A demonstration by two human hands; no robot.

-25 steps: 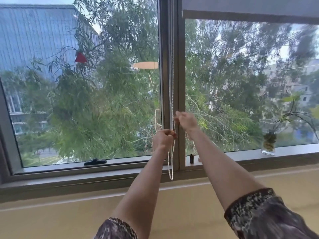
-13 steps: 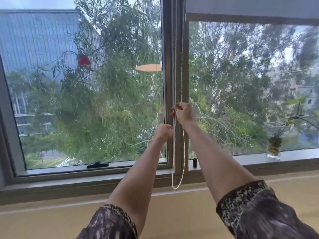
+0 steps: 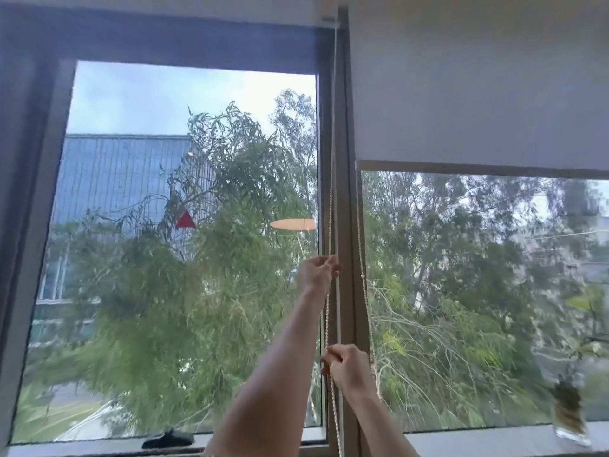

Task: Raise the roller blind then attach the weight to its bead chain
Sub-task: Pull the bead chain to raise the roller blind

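Centrally, the bead chain (image 3: 330, 179) hangs down the window mullion (image 3: 345, 225) from a bracket at the top of the frame. The left hand (image 3: 318, 273), raised higher, has its grip closed on the front strand of the chain; the right hand (image 3: 347, 367), lower and just beside the mullion, has its grip closed on the same strand. A second strand descends to the right of the mullion, in front of the right pane, passing close behind the right hand. The roller blind (image 3: 478, 94) covers the upper part of the right pane, its bottom bar lying above both hands. Both forearms cross the lower frame and hide part of the sill. A black window latch (image 3: 168, 440) rests on the left sill; a glass jar (image 3: 571, 420) holding a plant cutting stands on the right sill, well apart from the chain.
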